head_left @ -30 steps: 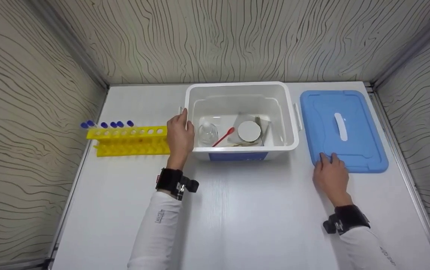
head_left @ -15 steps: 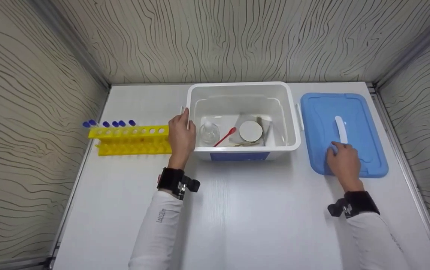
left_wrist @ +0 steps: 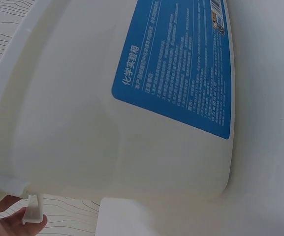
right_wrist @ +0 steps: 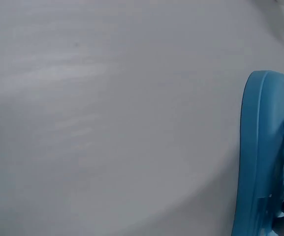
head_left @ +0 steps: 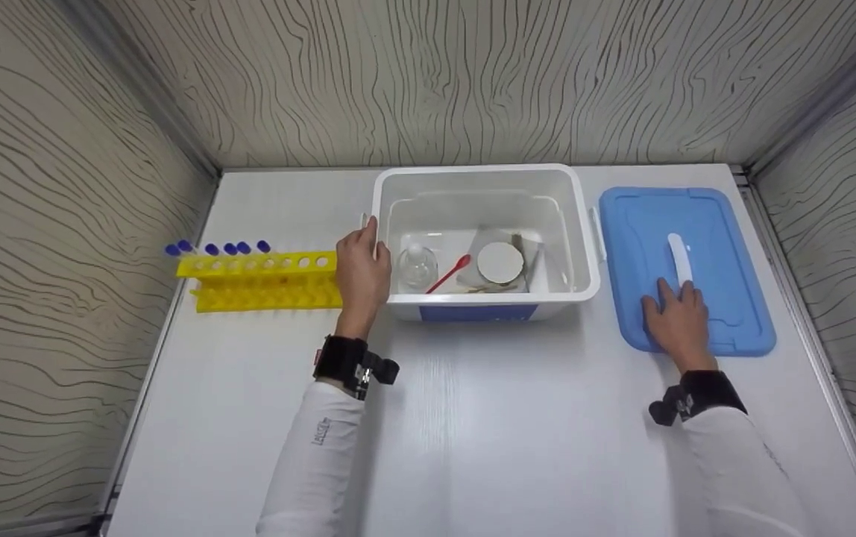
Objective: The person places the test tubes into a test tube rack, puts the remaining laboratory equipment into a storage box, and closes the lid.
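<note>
In the head view, a white plastic storage box (head_left: 486, 298) with a blue label stands on the table. My left hand (head_left: 361, 268) grips its left side; in the left wrist view the fingers (left_wrist: 33, 228) hold around a white side handle (left_wrist: 34, 209). Inside the box lie a clear glass vessel (head_left: 417, 268), a red spoon (head_left: 449, 274) and a round white-topped item (head_left: 500, 262). My right hand (head_left: 678, 321) rests on the blue lid (head_left: 644, 246), fingers spread beside its white handle (head_left: 679, 257).
A yellow test tube rack (head_left: 264, 298) stands left of the box, partly behind my left hand. Several blue-capped tubes (head_left: 212, 250) stick up along its back. Wood-patterned panels (head_left: 428, 82) enclose the white table (head_left: 473, 432) at the back and sides.
My right hand has moved from the lid's front left edge farther onto the lid, close to its handle. The lid has shifted slightly toward me. My left hand stays at the box.
</note>
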`<action>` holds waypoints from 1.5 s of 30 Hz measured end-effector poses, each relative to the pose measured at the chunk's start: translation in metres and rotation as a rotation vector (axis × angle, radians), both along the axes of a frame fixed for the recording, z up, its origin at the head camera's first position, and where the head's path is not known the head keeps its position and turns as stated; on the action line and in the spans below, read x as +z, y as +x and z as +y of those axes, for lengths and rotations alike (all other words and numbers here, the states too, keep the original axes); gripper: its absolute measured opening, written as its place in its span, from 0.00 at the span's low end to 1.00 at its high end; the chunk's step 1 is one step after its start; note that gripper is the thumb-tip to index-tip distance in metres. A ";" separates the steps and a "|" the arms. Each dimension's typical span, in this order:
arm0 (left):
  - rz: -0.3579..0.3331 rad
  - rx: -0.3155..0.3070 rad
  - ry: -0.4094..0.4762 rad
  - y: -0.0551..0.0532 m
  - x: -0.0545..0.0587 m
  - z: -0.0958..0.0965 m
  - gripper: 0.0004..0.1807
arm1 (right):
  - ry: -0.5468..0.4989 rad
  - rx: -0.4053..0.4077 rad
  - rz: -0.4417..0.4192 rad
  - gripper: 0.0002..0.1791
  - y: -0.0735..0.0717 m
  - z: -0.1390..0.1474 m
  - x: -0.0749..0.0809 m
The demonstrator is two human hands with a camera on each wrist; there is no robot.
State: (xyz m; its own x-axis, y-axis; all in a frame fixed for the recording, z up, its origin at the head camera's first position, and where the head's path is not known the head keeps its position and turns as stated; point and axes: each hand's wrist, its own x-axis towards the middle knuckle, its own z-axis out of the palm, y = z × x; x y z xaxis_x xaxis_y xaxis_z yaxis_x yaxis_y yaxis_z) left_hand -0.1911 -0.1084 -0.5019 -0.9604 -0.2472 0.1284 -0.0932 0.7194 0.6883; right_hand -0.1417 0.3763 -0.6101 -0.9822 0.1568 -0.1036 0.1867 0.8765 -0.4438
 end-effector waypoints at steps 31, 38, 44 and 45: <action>0.009 -0.011 -0.014 0.001 0.000 -0.001 0.25 | 0.014 -0.001 -0.105 0.32 0.031 0.000 0.027; 0.000 -0.009 -0.003 0.000 0.000 -0.002 0.25 | -0.001 -0.064 0.010 0.28 -0.001 0.012 0.037; -0.007 -0.017 -0.009 0.000 0.001 -0.001 0.25 | 0.004 -0.068 0.040 0.27 -0.022 0.017 0.034; -0.011 -0.017 -0.008 0.000 0.001 -0.001 0.26 | 0.008 -0.064 0.041 0.27 -0.023 0.017 0.033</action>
